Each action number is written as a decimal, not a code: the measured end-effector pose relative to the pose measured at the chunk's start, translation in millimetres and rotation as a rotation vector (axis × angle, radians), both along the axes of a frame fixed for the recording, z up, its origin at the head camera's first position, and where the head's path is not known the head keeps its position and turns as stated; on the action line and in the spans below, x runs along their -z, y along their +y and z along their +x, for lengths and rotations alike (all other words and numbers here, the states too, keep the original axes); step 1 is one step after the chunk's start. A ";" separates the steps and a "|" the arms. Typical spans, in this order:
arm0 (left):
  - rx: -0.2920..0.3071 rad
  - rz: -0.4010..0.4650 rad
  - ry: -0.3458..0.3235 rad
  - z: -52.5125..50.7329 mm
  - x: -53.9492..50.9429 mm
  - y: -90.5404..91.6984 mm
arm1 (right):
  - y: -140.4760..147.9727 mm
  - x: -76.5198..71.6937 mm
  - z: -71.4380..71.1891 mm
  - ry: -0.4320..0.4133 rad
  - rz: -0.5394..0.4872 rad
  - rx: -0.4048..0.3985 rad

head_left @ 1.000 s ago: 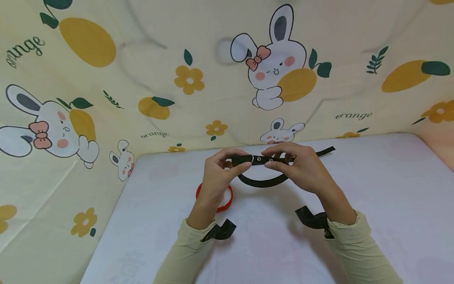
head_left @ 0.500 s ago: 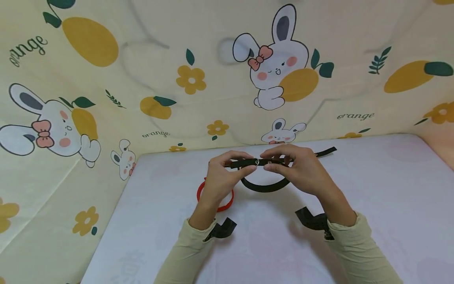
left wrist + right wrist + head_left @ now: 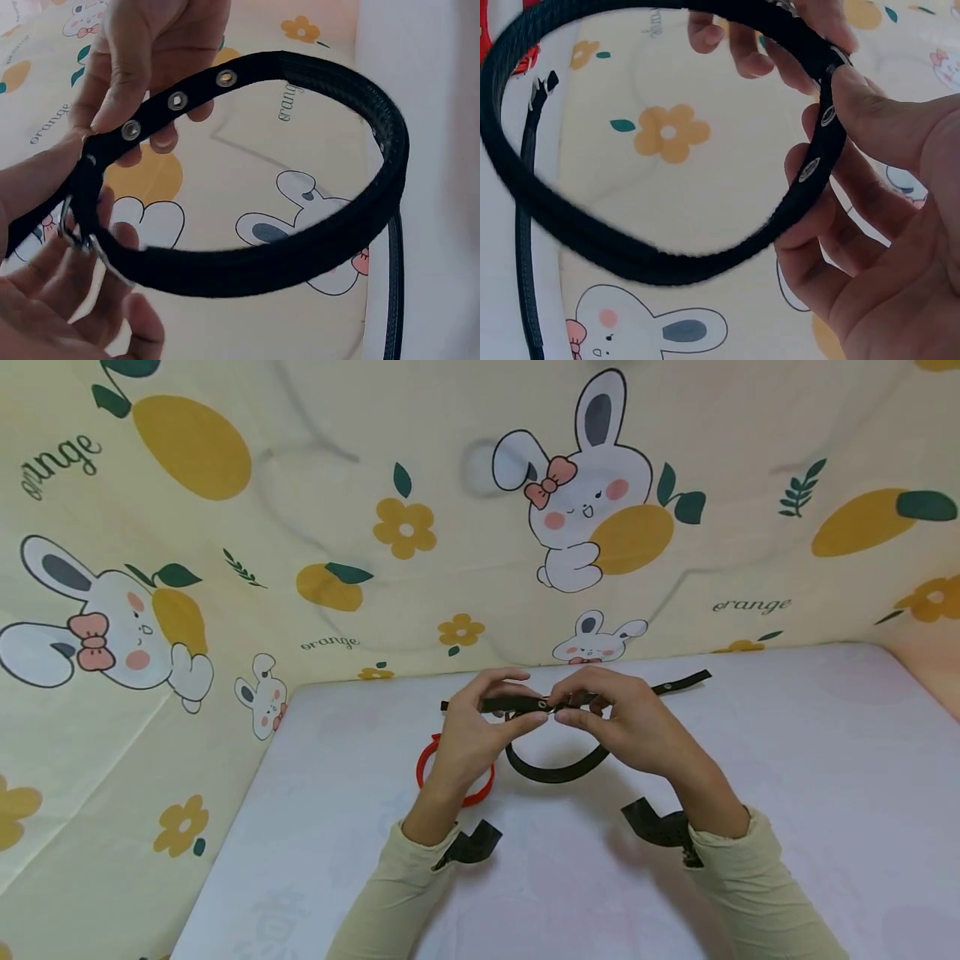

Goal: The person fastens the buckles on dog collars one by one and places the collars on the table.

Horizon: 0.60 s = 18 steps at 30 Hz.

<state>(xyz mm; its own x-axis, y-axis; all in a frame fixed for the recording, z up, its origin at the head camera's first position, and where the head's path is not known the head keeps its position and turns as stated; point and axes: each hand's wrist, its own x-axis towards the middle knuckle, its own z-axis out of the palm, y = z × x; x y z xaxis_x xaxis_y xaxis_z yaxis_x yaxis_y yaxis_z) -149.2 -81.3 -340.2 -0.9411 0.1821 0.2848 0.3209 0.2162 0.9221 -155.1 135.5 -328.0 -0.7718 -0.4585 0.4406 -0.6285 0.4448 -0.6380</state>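
While hands (image 3: 481, 727) grip, black collar (image 3: 555, 776), running sideways

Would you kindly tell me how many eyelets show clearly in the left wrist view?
3, along the black band: lowest eyelet, middle eyelet and highest eyelet; fingers may hide more.

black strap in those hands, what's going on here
The left hand and right hand hold a black strap, bent into a loop, above the white table. The left is at its metal buckle, the right pinches it beside the eyelets; whether it is fastened cannot be told. A second black strap and a red ring-shaped thing lie on the table.
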 end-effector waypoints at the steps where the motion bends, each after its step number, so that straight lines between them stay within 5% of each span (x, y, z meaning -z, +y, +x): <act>1: 0.000 -0.008 -0.017 -0.4 -0.3 -0.5 | 0.7 -0.2 -0.1 -0.006 0.000 0.005; 6: 0.007 0.010 -0.162 -2.2 0.0 -3.1 | 4.5 -1.3 -1.3 -0.049 -0.022 0.046; 10: 0.025 0.162 -0.251 -3.2 1.8 -1.0 | 4.1 -0.7 -1.9 -0.064 -0.057 0.064; 14: 0.002 0.299 -0.248 -3.0 0.9 2.9 | 0.7 0.6 -1.2 -0.078 -0.085 0.088; 18: -0.021 0.332 -0.243 -1.0 -1.6 5.0 | -4.4 1.0 -0.2 -0.101 -0.091 0.137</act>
